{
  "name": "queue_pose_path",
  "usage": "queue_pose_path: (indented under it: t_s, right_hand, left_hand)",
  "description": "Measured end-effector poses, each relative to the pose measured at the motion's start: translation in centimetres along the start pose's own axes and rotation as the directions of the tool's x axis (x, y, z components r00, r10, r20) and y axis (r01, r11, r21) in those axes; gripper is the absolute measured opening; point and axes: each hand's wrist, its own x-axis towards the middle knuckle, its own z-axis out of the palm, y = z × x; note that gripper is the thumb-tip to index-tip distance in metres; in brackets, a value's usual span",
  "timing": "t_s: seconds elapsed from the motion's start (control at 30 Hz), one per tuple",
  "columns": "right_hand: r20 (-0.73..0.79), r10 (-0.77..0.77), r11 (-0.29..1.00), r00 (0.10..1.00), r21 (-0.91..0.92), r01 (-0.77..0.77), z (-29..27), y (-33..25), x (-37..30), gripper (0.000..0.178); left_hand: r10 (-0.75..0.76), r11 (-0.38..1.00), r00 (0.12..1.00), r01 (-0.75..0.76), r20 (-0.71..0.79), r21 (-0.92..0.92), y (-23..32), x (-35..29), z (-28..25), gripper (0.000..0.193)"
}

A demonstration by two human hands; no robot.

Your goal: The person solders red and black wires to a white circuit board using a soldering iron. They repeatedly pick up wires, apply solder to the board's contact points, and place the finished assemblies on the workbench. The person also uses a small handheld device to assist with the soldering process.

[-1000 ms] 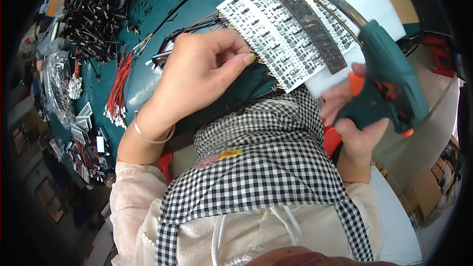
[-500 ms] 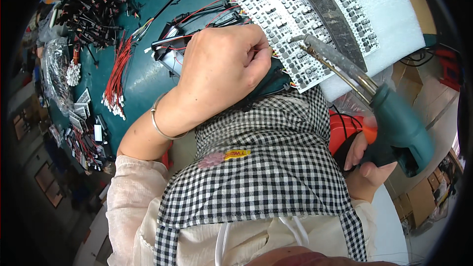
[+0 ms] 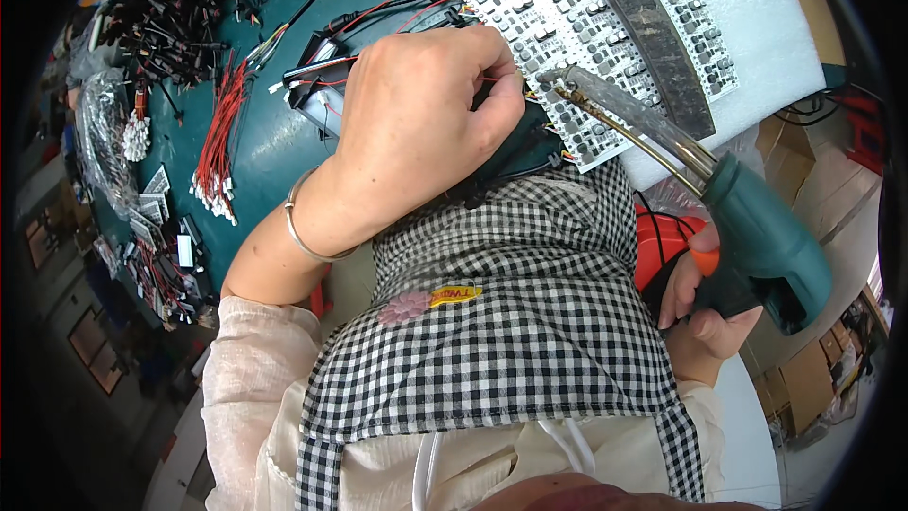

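Note:
My left hand (image 3: 421, 118) is closed in a pinch at the near left edge of a white circuit board panel (image 3: 511, 0); a bit of thin red wire shows at its fingers, and the fingertips are partly hidden. My right hand (image 3: 695, 303) grips a green soldering gun (image 3: 771, 227) with an orange trigger. Its dark, bent tip reaches over the panel's edge, close to my left fingers. The panel carries rows of small components and lies on white foam (image 3: 766, 28). A dark curved bar (image 3: 653, 38) rests across the panel.
Black cables (image 3: 170, 19) are heaped at the far left of the green table (image 3: 274, 151). Nearer lie a bundle of red wires (image 3: 222, 137) with white connectors, a clear plastic bag (image 3: 109, 132) and small boards with wires (image 3: 156, 203). Cardboard boxes (image 3: 804, 388) stand at the right.
The soldering gun's tip has moved slightly left, closer to my left fingers. My left hand has shifted a little up and stays closed. The panel and foam appear slightly shifted.

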Motion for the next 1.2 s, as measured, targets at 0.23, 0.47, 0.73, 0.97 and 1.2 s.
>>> queue_pose_path:
  t_s: [0.23, 0.47, 0.73, 0.97, 1.2]
  right_hand:
    - [0.036, 0.043, 0.999, 0.998, -0.002, -0.043, 0.4, -0.4, 0.5, 0.073]
    - [0.041, -0.002, 1.0, 0.999, -0.014, 0.002, 0.2, 0.2, 1.0, 0.067]
    - [0.015, 0.066, 0.998, 0.998, -0.017, -0.066, 0.7, -0.4, 1.2, 0.064]
    - [0.017, 0.102, 0.995, 0.995, -0.014, -0.102, 0.2, -0.4, 1.0, 0.063]
    - [0.117, -0.12, 0.983, 0.986, 0.152, 0.102, -1.3, -0.6, 2.1, 0.074]
  left_hand:
    - [0.017, 1.0, 1.0, -0.018, -0.007, -0.013, -0.3, 0.0, 0.2, 0.003]
    - [-0.01, 1.0, 1.0, 0.01, 0.009, -0.018, -0.2, 0.0, 0.0, 0.002]
    - [-0.005, 1.0, 1.0, 0.005, 0.014, -0.021, -0.3, 0.0, 0.1, 0.002]
    - [-0.01, 1.0, 1.0, 0.01, 0.019, -0.021, -0.3, 0.0, 0.1, 0.002]
    - [0.01, 1.0, 1.0, -0.009, 0.011, -0.015, -0.3, 0.1, 0.2, 0.002]
